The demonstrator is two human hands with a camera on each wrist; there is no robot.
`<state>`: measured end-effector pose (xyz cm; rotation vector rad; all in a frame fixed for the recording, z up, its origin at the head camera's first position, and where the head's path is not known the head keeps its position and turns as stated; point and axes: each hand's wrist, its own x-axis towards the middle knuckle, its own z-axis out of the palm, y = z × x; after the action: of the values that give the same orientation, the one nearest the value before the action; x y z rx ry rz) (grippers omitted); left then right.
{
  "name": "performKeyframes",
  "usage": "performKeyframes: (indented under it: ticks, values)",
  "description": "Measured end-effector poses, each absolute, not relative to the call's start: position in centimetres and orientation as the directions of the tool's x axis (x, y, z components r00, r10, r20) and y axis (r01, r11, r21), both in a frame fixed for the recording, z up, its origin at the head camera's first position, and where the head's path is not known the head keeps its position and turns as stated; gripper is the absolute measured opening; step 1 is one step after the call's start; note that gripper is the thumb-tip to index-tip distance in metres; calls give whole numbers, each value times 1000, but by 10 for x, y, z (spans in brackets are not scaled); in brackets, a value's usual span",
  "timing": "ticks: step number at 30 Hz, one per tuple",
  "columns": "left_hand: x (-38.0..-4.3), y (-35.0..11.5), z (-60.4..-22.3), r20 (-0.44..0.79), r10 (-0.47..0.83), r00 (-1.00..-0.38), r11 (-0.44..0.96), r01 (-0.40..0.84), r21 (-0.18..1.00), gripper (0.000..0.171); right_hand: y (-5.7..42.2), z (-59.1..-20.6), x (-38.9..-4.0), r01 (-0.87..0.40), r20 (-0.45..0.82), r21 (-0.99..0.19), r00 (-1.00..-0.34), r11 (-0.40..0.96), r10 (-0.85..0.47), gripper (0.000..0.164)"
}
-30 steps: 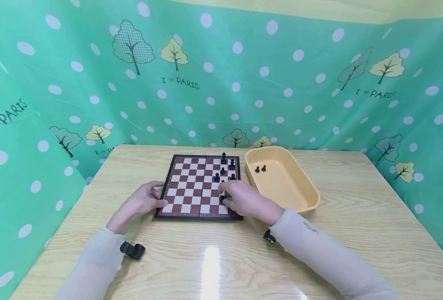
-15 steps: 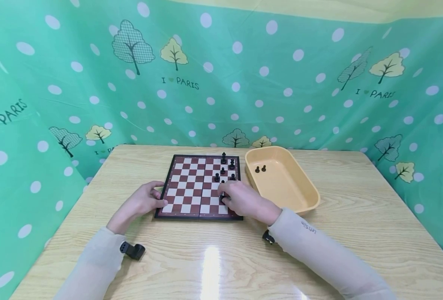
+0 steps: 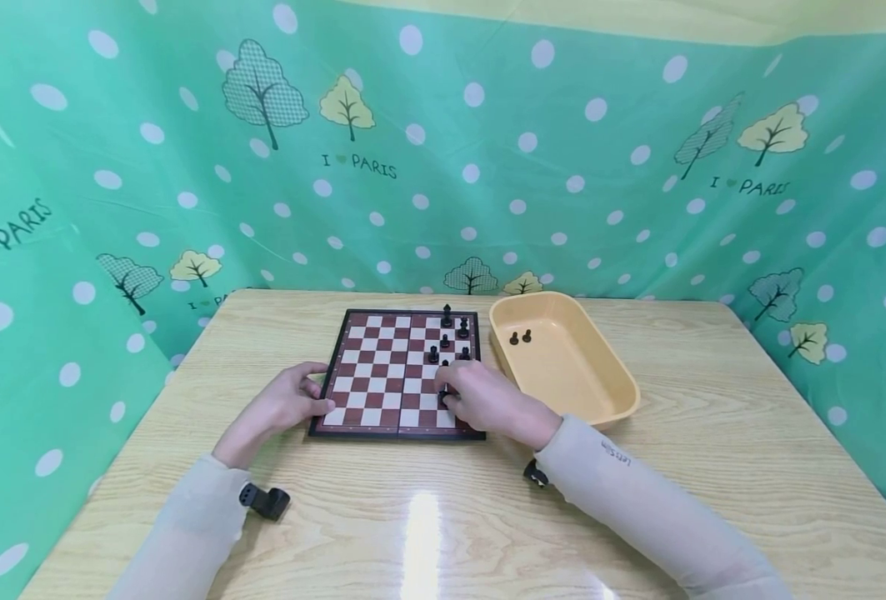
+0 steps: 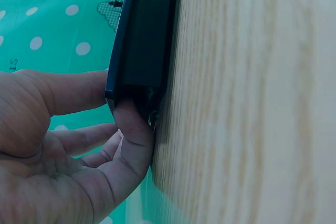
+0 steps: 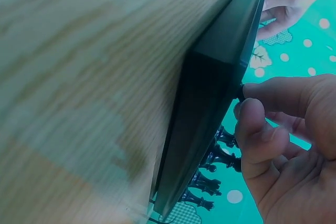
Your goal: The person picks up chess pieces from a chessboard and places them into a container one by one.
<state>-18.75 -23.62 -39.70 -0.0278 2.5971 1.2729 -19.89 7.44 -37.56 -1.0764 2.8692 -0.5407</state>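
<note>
A brown-and-white chessboard (image 3: pixel 367 375) with a black rim lies flat on the table. At its left edge my left hand (image 3: pixel 281 400) grips the rim; in the left wrist view the thumb and a curled finger are on either side of the black rim (image 4: pixel 142 40). Over the board's right half, my right hand (image 3: pixel 488 400) pinches a black chess piece (image 3: pixel 444 399) between thumb and fingers, low on the squares. Its kind is mostly hidden by the fingers. Several black chess pieces stand farther back on that half, among them a tall piece (image 3: pixel 447 317) and a small pawn (image 3: pixel 445 341).
Right of the board sits a yellow plastic tray (image 3: pixel 623 392), with two small black pawns (image 3: pixel 521 337) inside at its left. The wooden table (image 3: pixel 322 517) reaches a green dotted curtain (image 3: pixel 427 217) behind and at the sides.
Almost nothing differs. The right forearm has shifted very slightly left, while the right hand stays at the same piece and the left hand keeps its hold on the board.
</note>
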Motion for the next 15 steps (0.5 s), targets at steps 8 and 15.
performKeyframes:
  ticks: [8,15]
  values:
    - [-188,-237,-398,-229,98,-968,606,-124,786,72,75,-376,-199,-647,107,-330,-749,687,-654,20]
    - [-188,-236,-398,-227,99,-969,607,-123,786,72,75,-372,-198,-655,126,-324,-745,683,-655,19]
